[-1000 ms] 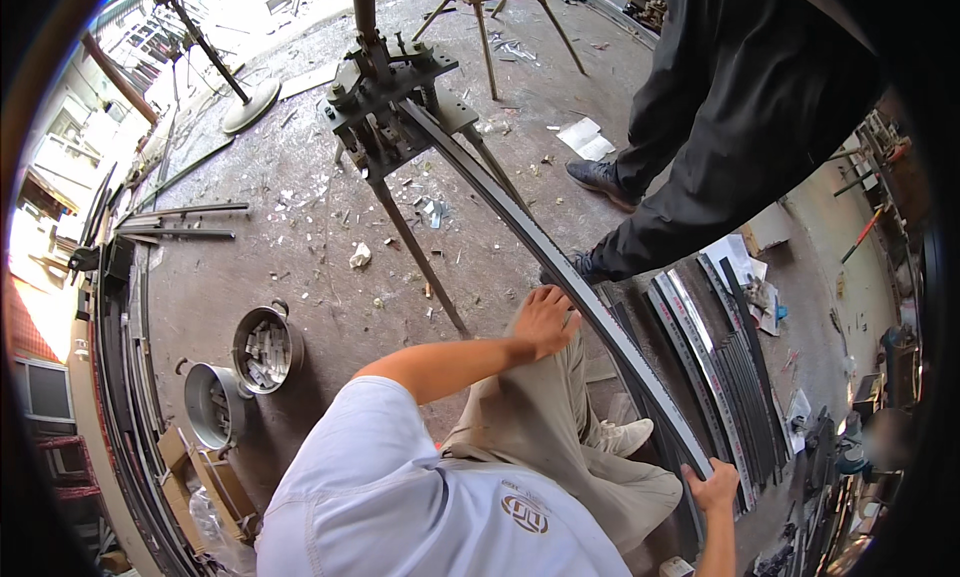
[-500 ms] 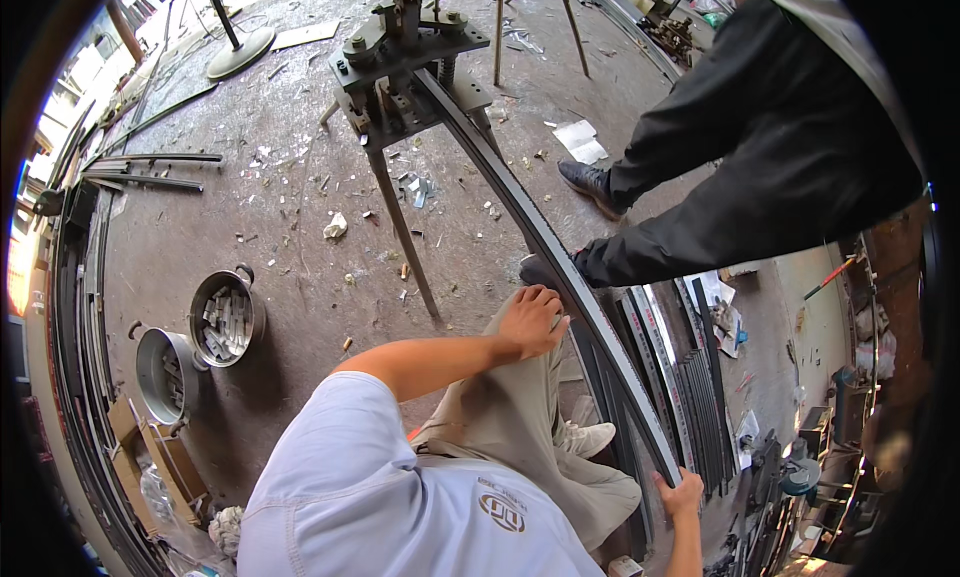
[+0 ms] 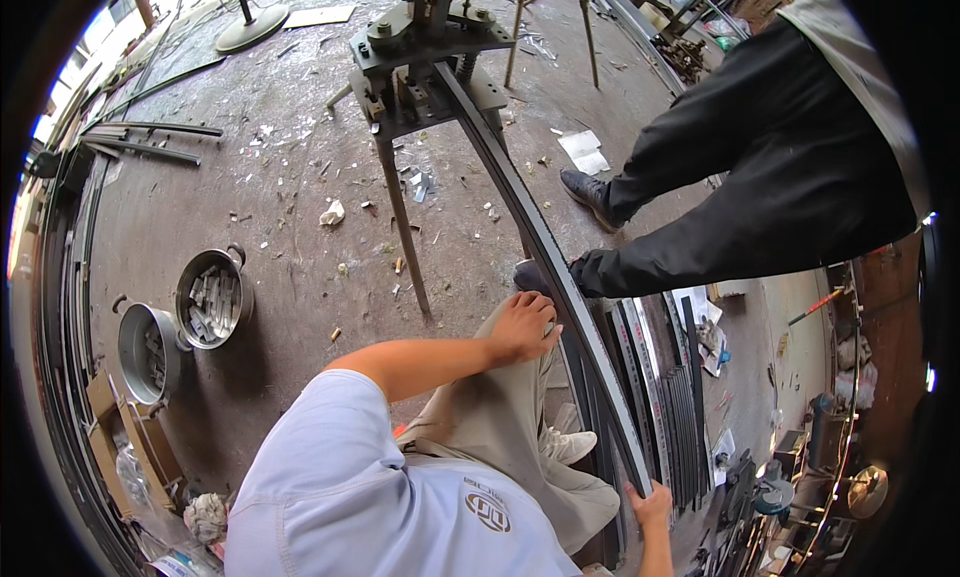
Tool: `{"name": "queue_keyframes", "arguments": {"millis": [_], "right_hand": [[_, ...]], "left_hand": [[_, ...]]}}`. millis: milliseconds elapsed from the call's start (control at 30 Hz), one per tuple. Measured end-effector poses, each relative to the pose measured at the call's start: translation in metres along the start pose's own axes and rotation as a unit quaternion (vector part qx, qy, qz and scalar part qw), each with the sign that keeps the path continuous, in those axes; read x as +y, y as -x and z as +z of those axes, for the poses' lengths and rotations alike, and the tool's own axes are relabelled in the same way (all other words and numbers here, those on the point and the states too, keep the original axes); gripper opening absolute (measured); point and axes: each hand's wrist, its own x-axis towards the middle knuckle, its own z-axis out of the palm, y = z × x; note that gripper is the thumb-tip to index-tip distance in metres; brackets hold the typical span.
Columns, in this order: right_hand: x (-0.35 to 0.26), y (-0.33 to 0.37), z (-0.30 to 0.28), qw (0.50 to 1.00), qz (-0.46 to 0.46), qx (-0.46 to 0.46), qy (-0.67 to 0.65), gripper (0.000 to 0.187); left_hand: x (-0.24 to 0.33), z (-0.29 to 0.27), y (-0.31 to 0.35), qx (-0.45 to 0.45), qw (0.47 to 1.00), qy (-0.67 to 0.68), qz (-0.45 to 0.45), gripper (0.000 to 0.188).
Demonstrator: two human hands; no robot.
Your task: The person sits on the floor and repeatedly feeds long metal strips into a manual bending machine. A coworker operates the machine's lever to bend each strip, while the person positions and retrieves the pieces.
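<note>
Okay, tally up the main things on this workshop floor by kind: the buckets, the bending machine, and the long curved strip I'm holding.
Metal buckets: 2, one and another beside it
Bending machine on legs: 1
Long curved metal strip: 1, with the left hand and right hand on it
Total: 4

My left hand (image 3: 522,327) and right hand (image 3: 650,502) sit on the curved bar (image 3: 540,237). Left of the bar the floor (image 3: 290,247) lies open as far as the two pots (image 3: 212,299), apart from the bender's (image 3: 430,47) thin leg (image 3: 402,227). Right of the bar a person's legs (image 3: 720,207) and shoes crowd close, and stacked strips (image 3: 660,397) lie just beside it.
</note>
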Motion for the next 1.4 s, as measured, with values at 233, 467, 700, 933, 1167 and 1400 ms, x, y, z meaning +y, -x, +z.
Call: {"name": "queue_keyframes", "arguments": {"millis": [233, 467, 700, 933, 1167, 1400], "right_hand": [[-0.004, -0.002, -0.029, 0.999, 0.020, -0.015, 0.033, 0.060], [-0.014, 0.000, -0.040, 0.999, 0.032, -0.021, 0.010, 0.056], [0.002, 0.001, -0.028, 0.999, -0.013, 0.035, 0.032, 0.054], [-0.005, 0.004, -0.030, 1.000, 0.012, 0.025, 0.002, 0.054], [-0.008, 0.010, -0.027, 1.000, 0.008, -0.001, 0.003, 0.052], [-0.013, 0.008, -0.029, 1.000, 0.017, 0.019, 0.011, 0.048]], "left_hand": [[0.004, -0.003, -0.001, 0.000, 1.000, -0.019, 0.004, 0.032], [0.000, 0.002, 0.000, 0.006, 1.000, -0.024, -0.006, 0.033], [-0.004, 0.006, 0.000, 0.019, 1.000, 0.013, -0.017, 0.031], [-0.038, 0.006, -0.032, 0.045, 0.879, 0.413, -0.234, 0.049], [-0.058, -0.058, -0.107, 0.153, 0.678, 0.682, -0.228, 0.087], [-0.052, -0.093, -0.142, 0.297, 0.717, 0.591, -0.218, 0.058]]}}
